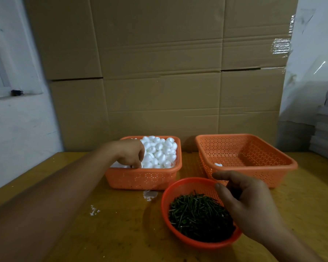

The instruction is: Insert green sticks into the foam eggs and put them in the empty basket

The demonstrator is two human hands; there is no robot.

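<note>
Foam eggs (159, 151) are picked by the curled left hand (131, 154), grip unclear, while the relaxed, empty right hand (242, 203) hovers over green sticks (197, 214).

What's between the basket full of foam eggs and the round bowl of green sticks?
In the head view, only bare table with a small white foam scrap lying there.

Egg basket (143, 179) left, second basket (254, 148) right, stick bowl (180, 183) before them.

Dim, soft indoor light, faint shadows under the baskets (273, 178), slight overall blur, wide-angle bending at edges.
</note>
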